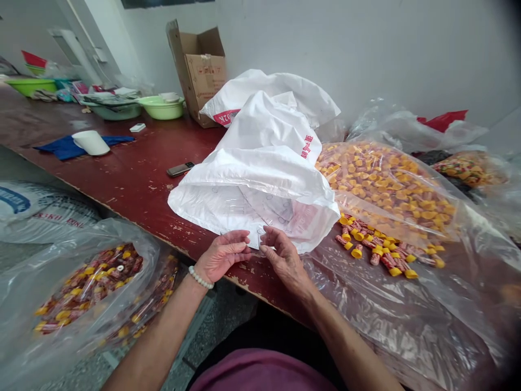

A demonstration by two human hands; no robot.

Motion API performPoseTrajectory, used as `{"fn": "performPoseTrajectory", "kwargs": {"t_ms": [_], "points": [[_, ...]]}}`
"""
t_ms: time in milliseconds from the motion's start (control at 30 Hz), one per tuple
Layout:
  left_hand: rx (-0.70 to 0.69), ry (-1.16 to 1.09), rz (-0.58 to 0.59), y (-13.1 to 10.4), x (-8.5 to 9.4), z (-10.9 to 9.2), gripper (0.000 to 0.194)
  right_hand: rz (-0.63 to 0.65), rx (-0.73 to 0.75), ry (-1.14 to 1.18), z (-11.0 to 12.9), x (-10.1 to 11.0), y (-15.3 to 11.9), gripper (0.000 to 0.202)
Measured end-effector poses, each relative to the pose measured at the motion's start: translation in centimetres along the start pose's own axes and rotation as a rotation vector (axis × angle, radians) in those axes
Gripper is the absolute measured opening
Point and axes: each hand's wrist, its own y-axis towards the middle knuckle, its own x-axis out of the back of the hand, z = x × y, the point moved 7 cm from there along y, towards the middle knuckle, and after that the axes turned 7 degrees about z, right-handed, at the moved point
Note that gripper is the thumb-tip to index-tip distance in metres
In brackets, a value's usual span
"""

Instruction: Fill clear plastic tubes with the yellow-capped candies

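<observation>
My left hand (226,254), with a pale bead bracelet (201,277) at the wrist, is at the mouth of a white woven sack (244,168). Its fingers are loosely bent and apart, with nothing visible in them. Facing it, my right hand (283,258) has thumb and forefinger closed around a tiny, thin wire-like piece, too small to make out. The sack lies with its mouth toward me, and several small thin ring-like pieces show inside. To the right, small reddish cylinders with yellow caps (378,247) lie loose on clear plastic sheeting (378,298).
A large clear bag of yellow-capped pieces (386,179) stands at right; another open bag (93,288) sits low at left. On the red table (154,201) are a phone (180,169), white cup (91,143), blue cloth (61,147), green basins (161,107) and cardboard box (205,76).
</observation>
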Motion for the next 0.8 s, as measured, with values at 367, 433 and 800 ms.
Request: {"fn": "performPoseTrajectory", "kwargs": {"t_ms": [367,433,800], "points": [[0.021,0.027,0.043,-1.4,-0.2,1.2,0.036,0.078,0.250,-0.597,3.5,-1.8,-0.2,0.019],[0.027,-0.088,-0.003,-1.4,0.5,1.1,0.031,-0.006,0.228,-0.634,3.2,-0.6,0.9,0.022],[-0.058,-0.185,-0.053,-1.5,1.3,-0.4,0.045,-0.065,0.005,-0.433,0.5,0.9,2.0,0.030]]}}
